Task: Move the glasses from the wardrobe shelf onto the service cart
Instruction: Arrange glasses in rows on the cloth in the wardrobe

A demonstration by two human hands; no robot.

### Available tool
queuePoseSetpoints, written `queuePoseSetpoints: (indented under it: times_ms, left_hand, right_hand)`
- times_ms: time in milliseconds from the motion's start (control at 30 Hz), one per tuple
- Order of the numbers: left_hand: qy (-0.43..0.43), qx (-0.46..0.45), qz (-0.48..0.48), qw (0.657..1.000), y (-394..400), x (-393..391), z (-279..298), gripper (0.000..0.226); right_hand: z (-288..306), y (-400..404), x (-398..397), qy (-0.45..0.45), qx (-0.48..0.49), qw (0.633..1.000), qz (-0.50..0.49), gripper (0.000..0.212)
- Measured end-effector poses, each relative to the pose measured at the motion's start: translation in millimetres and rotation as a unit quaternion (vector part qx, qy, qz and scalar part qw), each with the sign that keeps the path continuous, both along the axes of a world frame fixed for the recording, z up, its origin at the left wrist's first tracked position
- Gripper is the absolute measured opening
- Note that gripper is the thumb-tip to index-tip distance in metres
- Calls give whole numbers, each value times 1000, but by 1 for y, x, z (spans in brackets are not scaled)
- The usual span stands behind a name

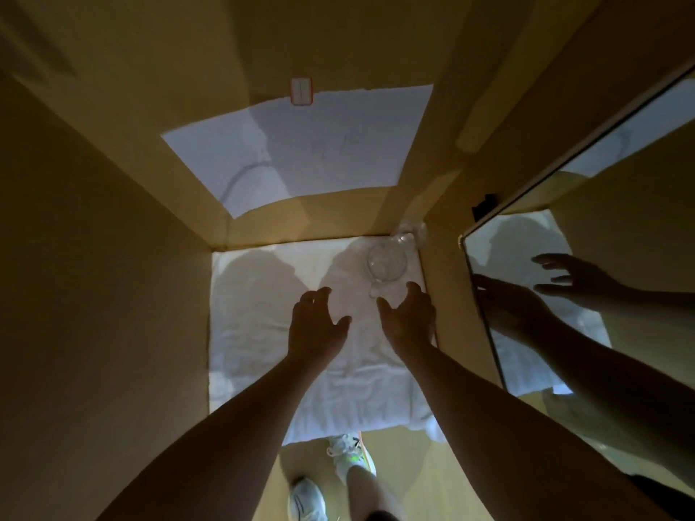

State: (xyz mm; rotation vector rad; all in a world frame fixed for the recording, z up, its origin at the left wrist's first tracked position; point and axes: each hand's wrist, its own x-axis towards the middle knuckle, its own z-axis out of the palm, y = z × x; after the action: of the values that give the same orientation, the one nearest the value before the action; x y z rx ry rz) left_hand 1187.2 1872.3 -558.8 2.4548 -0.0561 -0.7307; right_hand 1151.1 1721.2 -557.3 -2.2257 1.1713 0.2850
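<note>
A clear glass (pixel 387 265) stands on a white cloth (pixel 263 332) that covers the wardrobe shelf, near the back right corner. Behind it, against the right wall, I make out a second clear glass (pixel 411 227), faint and partly hidden. My left hand (pixel 316 325) hovers over the cloth to the left of the near glass, fingers loosely spread and holding nothing. Just below and right of that glass is my right hand (pixel 408 317), fingers open, with a small gap to its base. The service cart is out of view.
Wooden walls (pixel 113 257) close the shelf in on the left, back and right. A mirrored door (pixel 564 295) at the right reflects my hands. Below the shelf edge I see a wooden floor and my feet in white sneakers (pixel 349 456).
</note>
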Motion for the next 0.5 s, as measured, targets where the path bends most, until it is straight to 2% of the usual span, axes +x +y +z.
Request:
queuePoseSetpoints:
  times_ms: [200,500]
  left_hand:
    - [23,-36,52,998,-22,12,-41,72]
    - [43,-64,63,995,-50,21,-97,73]
  right_hand:
    - [-40,-17,27,-41,17,997,-66,80]
    - [-91,-37,74,-125,-9,978,-165,105]
